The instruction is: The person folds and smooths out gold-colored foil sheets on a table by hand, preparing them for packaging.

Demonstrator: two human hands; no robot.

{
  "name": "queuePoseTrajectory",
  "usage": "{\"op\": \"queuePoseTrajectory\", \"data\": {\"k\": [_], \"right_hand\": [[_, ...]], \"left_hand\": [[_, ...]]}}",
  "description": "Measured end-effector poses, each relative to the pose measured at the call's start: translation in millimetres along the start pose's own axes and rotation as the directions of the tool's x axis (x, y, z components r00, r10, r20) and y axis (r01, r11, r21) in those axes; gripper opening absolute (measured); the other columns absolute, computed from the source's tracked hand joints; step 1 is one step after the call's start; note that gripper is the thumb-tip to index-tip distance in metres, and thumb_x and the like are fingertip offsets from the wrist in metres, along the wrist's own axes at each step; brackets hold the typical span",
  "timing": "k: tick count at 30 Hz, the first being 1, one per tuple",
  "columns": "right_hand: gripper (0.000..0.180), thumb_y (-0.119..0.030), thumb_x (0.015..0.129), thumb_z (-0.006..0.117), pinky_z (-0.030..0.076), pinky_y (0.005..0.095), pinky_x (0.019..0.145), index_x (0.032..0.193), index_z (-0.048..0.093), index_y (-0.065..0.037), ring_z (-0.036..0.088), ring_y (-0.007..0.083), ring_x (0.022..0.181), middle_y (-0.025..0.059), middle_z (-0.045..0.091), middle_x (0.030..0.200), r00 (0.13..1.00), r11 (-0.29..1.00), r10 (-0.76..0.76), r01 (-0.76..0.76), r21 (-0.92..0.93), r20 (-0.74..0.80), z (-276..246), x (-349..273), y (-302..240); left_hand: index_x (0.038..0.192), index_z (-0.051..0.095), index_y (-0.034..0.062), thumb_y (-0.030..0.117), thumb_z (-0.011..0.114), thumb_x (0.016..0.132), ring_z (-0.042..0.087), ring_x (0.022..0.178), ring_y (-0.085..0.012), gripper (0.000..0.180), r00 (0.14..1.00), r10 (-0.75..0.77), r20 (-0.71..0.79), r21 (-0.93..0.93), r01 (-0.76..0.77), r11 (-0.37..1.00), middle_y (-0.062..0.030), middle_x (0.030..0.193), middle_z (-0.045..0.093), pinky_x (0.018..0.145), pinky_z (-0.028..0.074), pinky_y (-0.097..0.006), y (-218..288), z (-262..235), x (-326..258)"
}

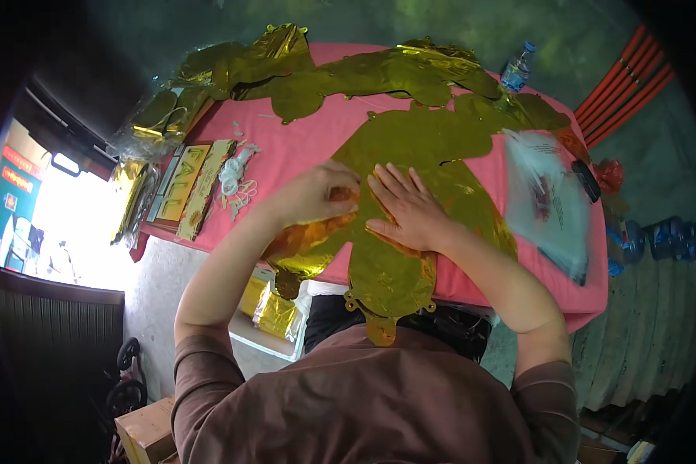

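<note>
A large flat sheet of shiny gold foil (pixel 433 143), shaped like uninflated balloons with small tabs, lies across the pink-covered table (pixel 317 131). Its rounded near end (pixel 390 282) hangs over the front edge towards my lap. My right hand (pixel 410 207) rests palm down on the foil, fingers stretched and spread. Just left of it, my left hand (pixel 317 193) is curled into a pinch over the foil. What sits between those fingertips is hidden. Crumpled, reflective foil (pixel 311 240) bulges beneath that hand and wrist.
More gold foil shapes (pixel 379 73) line the far edge. Flat printed packages (pixel 187 185) and white ribbon (pixel 234 172) lie left; a clear plastic bag (pixel 537 185), a dark oblong object (pixel 586 181) and a water bottle (pixel 516 69) lie right. An open box (pixel 264 342) stands below the table.
</note>
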State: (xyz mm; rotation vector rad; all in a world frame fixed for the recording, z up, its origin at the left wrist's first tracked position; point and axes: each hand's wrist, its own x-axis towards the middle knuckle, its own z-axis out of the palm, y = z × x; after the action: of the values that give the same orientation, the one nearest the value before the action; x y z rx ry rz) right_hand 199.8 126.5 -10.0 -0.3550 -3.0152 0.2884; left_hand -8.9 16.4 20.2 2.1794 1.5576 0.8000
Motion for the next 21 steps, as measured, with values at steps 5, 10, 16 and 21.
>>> {"op": "queuePoseTrajectory", "data": {"k": [5,10,16,21], "right_hand": [[0.076,-0.055,0.090,0.039,0.007,0.0476,0.113,0.144,0.020,-0.004,0.013,0.0315,0.140,0.0184,0.019,0.149,1.000,1.000,0.026,-0.026,-0.007,0.003,3,-1,-1],[0.076,-0.054,0.089,0.041,0.008,0.0489,0.113,0.144,0.020,-0.004,0.012,0.0316,0.140,0.0184,0.017,0.149,1.000,1.000,0.021,-0.021,0.004,-0.004,5,1,-5],[0.077,-0.053,0.089,0.044,0.008,0.0496,0.112,0.144,0.020,-0.004,0.011,0.0311,0.140,0.0180,0.015,0.150,0.999,0.999,0.040,-0.040,0.018,-0.014,1,-3,-4],[0.078,-0.052,0.088,0.045,0.009,0.0505,0.112,0.144,0.019,-0.004,0.011,0.0316,0.140,0.0182,0.015,0.150,0.999,1.000,0.025,-0.025,0.015,-0.026,1,-1,-6]], "left_hand": [[0.097,0.062,-0.0017,0.013,0.066,0.076,0.057,0.094,-0.0336,0.025,0.997,-0.041,-0.065,0.120,0.048,0.992,-0.0170,0.099,0.061,0.083,0.046,-0.039,-14,3,49],[0.090,0.064,0.0012,0.015,0.063,0.075,0.057,0.092,-0.0342,0.021,0.997,-0.070,-0.044,0.219,0.078,0.973,-0.0162,0.094,0.062,0.080,0.047,-0.041,-41,15,79],[0.084,0.067,0.0046,0.019,0.064,0.072,0.057,0.092,-0.0338,0.019,0.986,-0.161,-0.035,0.169,0.165,0.972,-0.0142,0.090,0.062,0.082,0.047,-0.042,-35,34,134],[0.096,0.065,0.0102,0.024,0.067,0.074,0.053,0.101,-0.0311,0.026,0.986,0.053,-0.155,0.109,-0.036,0.993,-0.0116,0.101,0.059,0.085,0.044,-0.042,-55,65,149]]}}
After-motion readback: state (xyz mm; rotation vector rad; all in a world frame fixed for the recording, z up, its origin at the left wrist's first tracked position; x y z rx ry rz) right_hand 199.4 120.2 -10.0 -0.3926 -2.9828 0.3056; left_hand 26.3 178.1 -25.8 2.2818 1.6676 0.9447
